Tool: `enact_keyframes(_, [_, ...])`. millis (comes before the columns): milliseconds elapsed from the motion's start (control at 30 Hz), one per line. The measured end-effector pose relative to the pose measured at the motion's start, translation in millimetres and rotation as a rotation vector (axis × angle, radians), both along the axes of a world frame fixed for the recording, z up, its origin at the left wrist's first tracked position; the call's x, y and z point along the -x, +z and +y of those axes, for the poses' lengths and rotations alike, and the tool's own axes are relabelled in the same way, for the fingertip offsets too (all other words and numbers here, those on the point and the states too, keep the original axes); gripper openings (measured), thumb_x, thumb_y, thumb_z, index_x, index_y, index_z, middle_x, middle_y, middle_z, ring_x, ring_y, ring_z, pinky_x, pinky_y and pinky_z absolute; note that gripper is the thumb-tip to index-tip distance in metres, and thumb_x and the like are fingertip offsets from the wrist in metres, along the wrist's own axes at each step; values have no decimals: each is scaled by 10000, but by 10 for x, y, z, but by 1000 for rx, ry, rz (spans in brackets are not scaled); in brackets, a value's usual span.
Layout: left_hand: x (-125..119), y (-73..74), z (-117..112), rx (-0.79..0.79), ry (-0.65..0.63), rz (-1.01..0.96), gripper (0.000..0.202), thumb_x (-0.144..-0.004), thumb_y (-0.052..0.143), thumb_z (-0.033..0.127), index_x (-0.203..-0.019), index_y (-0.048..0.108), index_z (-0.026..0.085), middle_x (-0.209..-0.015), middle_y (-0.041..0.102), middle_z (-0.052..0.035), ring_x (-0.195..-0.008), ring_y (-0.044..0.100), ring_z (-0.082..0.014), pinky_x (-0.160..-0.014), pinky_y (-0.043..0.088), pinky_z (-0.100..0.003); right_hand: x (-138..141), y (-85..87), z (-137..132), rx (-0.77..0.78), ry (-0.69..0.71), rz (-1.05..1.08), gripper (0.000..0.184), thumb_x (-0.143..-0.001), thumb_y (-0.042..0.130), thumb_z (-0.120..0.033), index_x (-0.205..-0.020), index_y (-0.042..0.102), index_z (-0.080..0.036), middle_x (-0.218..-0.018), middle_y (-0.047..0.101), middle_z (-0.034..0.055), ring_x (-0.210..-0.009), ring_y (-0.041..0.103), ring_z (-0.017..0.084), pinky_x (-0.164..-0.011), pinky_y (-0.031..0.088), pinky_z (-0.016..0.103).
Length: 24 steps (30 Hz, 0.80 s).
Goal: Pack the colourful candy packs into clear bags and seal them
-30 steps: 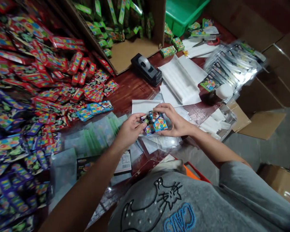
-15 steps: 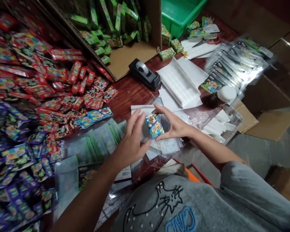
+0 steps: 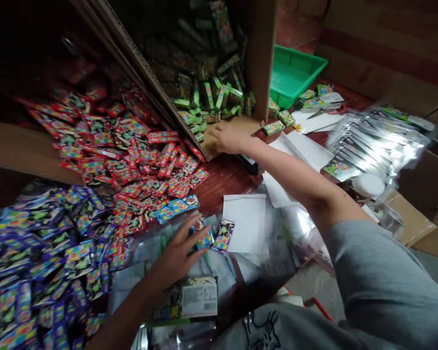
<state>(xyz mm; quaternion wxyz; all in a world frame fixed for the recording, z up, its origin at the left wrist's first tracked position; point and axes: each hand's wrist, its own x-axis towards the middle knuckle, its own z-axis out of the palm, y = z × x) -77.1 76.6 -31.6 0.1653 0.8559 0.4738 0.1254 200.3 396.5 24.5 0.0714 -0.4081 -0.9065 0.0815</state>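
Observation:
My left hand [image 3: 177, 255] holds a small blue candy packet [image 3: 203, 238] under its fingers, above the pale plastic sleeves [image 3: 149, 245]. Beside it a purple-edged packet [image 3: 224, 235] lies partly on a white paper sheet [image 3: 246, 216]. My right hand [image 3: 229, 138] reaches over the front flap of a cardboard box [image 3: 241, 127], its fingers stretched toward the small green packets [image 3: 197, 116]; nothing shows in them, though they are a little blurred. Two joined blue packets [image 3: 177, 208] rest beyond my left hand.
Red packets [image 3: 131, 160] and purple packets [image 3: 40, 257] are heaped on the left. A green tray [image 3: 297, 73], scissors [image 3: 337, 111] and stacked clear packages [image 3: 372, 141] are on the right. My right forearm partly covers a black tape dispenser [image 3: 253, 166].
My right hand has left the blue packet and moved up and left to the cardboard box. My left hand has lowered the blue packet beside a purple-edged one. The view has shifted.

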Motion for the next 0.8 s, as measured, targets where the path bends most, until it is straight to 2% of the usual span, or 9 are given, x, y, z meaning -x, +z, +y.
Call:
enact_keyframes(67, [23,36,48,42,-5,54,688,-1016,714,412,-1666,495,358,-1775,422,-133,-1654,396,-400,-1300,448,-593,395,-63,232,-5,-3,-62,414,-1050,576,-132,-1460,594,-84,-1547,606,192,-1448,596,335,-1172,515,438])
enact_keyframes(133, [65,135,209,-2,32,71,814,-934,802,532,-1661,501,319,-1778,408,-158,-1662,353,-443,-1326,373,-657,697,-142,346,-19,-40,-51,404,-1063,482,-91,-1454,580,-61,-1564,581,238,-1435,602,355,-1128,545,465])
enact_keyframes(200, [144,253,471,-110,154,81,740,-944,779,559,-1601,567,293,-1725,477,-170,-1615,421,-429,-1322,358,-660,869,-212,394,-55,-78,-36,410,-1061,440,-63,-1447,579,-65,-1577,567,271,-1432,598,393,-1098,562,530])
enact_keyframes(300, [260,356,928,-243,339,161,490,-1041,633,482,-1468,670,243,-1509,669,-176,-1441,588,-385,-1257,417,-610,896,-234,392,-119,-89,-30,390,-1070,387,-51,-1391,606,-66,-1516,621,270,-1401,620,412,-1086,554,584])
enact_keyframes(433, [229,306,1324,-279,366,272,469,-1026,621,505,-1364,735,201,-1328,765,-188,-1275,649,-409,-1137,461,-569,567,-27,162,-152,-96,-49,354,-1069,391,-70,-1353,600,-36,-1398,688,257,-1330,661,409,-1084,535,584])
enact_keyframes(533, [141,274,1386,-282,384,266,436,-1040,577,493,-1310,764,206,-1251,788,-184,-1220,659,-404,-1086,453,-555,90,231,-328,-195,-142,8,328,-1076,421,-139,-1345,596,-70,-1347,691,207,-1226,696,378,-998,560,514])
enact_keyframes(633, [87,373,1352,-218,444,262,428,-1054,544,488,-1231,789,184,-1154,795,-160,-1183,661,-374,-1089,442,-551,-434,413,-1125,-180,-113,28,288,-1097,437,-233,-1306,601,-121,-1267,682,146,-1100,699,312,-898,555,424])
enact_keyframes(700, [30,503,1306,-200,487,293,466,-1072,508,476,-1283,778,161,-1100,787,-143,-1164,657,-347,-1120,432,-564,-713,423,-1720,-139,-77,-50,274,-1111,396,-223,-1240,625,-144,-1178,695,133,-988,686,270,-803,530,377])
enact_keyframes(800, [-192,690,1142,-277,533,221,548,-1048,555,433,-1515,668,171,-1136,774,-127,-1151,653,-318,-1159,433,-581,-989,255,-2448,-24,15,-213,329,-1109,336,-130,-1125,663,-160,-1041,721,144,-860,655,249,-680,473,370])
